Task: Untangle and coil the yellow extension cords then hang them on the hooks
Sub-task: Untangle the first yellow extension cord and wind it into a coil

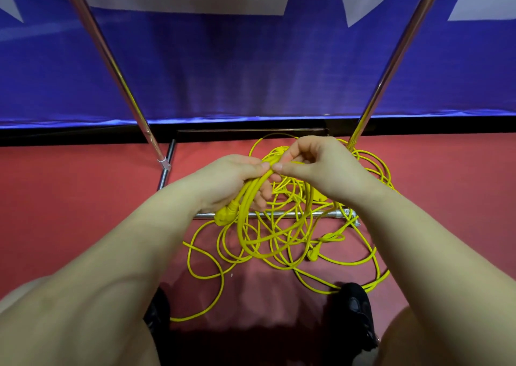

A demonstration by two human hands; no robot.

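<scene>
Left hand [226, 181] grips coiled yellow cord [268, 226], loops hanging downward; right hand [321, 167] fingers pinch it.

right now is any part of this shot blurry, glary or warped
Head view: the forearms at the bottom edge are soft and stretched by the wide lens; the two rack poles splay outward and carry bright glints; the hands and the yellow cords are fairly sharp; a dark shadow lies on the red floor near the shoes.

Person, head view: two bare forearms, no sleeves, no rings or watch showing. Left hand [231, 181] and right hand [321, 167] ungloved. Bare knees at lower corners. Black shoes [356, 310], partly hidden.
</scene>
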